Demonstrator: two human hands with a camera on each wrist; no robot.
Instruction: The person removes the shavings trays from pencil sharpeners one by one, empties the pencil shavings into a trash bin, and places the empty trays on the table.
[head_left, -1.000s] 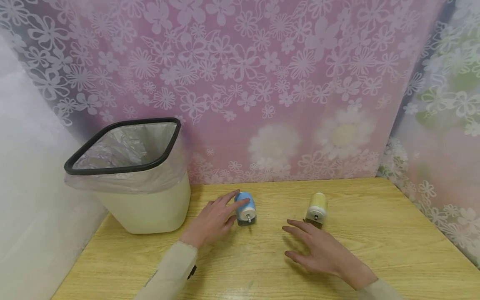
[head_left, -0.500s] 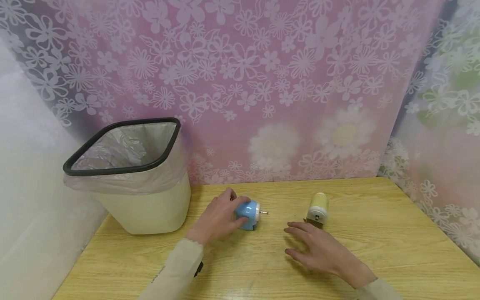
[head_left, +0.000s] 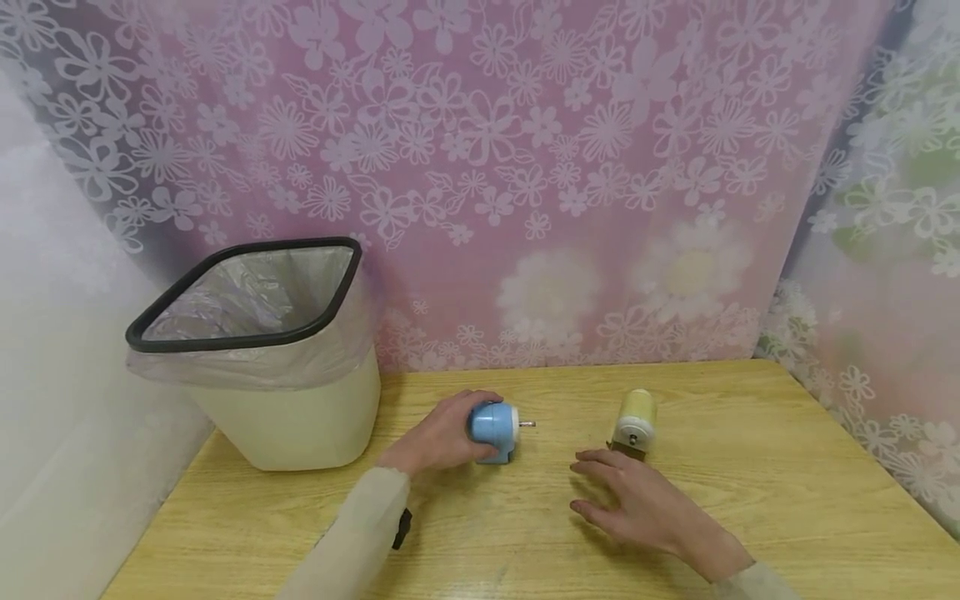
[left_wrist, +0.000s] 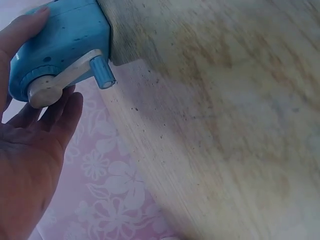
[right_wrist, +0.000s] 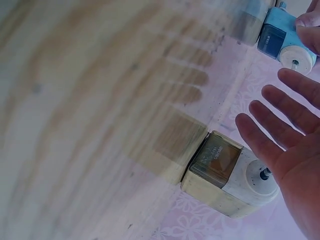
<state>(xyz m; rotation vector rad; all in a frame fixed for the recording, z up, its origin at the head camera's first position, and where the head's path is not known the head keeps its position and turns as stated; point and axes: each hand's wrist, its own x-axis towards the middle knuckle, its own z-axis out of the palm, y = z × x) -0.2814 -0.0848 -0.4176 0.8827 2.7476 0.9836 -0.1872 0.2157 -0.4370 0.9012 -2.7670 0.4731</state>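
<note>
A blue crank pencil sharpener (head_left: 492, 431) lies within the grasp of my left hand (head_left: 441, 435), its white end and thin metal piece pointing right. In the left wrist view, thumb and fingers are around the blue sharpener (left_wrist: 75, 42), and its crank handle (left_wrist: 103, 72) shows. To the right stands a yellow pencil sharpener (head_left: 637, 410) with a white front and a dark drawer. My right hand (head_left: 637, 502) is just in front of it, fingers spread, holding nothing. From the right wrist, the yellow sharpener (right_wrist: 220, 192) appears beside those fingers, apart from the palm.
At the back left, a cream bin (head_left: 330, 421) with a black rim and a plastic liner stands on the wooden table (head_left: 525, 533). A pink flowered curtain (head_left: 525, 183) hangs behind the table, with pale sheeting at both sides.
My left hand has taken hold of the blue sharpener and turned it so its metal piece points right rather than toward me. The right hand has stayed nearly still.
</note>
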